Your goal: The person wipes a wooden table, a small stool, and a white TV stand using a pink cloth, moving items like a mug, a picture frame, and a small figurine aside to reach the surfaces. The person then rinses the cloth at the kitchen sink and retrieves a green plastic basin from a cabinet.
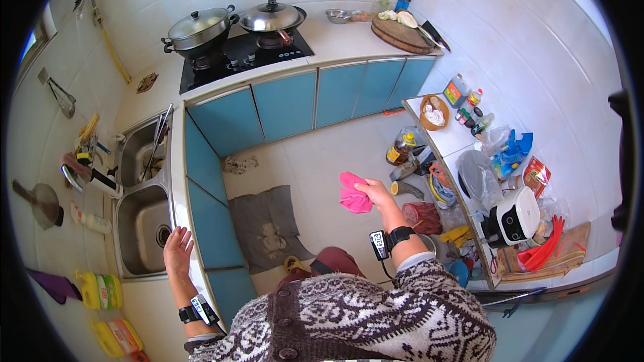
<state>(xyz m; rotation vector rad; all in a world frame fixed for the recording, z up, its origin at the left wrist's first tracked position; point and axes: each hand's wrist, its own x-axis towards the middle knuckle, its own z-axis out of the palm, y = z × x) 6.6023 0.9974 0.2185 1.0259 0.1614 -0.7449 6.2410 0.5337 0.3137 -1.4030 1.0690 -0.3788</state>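
My right hand (373, 192) grips a bunched pink cloth (355, 193) over the floor, between the sink counter and the side table. My left hand (178, 249) is empty, its fingers somewhat apart, at the front edge of the sink counter beside the nearer steel basin (145, 231). Behind that basin lies a second steel basin (138, 153) holding long metal utensils. Under my feet and ahead of them a grey mat (266, 223) lies on the tiled floor.
A lidded steamer pot (198, 30) and a lidded wok (271, 16) stand on the black gas hob (241, 63). A round chopping board (402, 35) is in the far corner. At right, a table carries a white appliance (518, 213) and red gloves (543, 249); an oil bottle (400, 150) stands on the floor.
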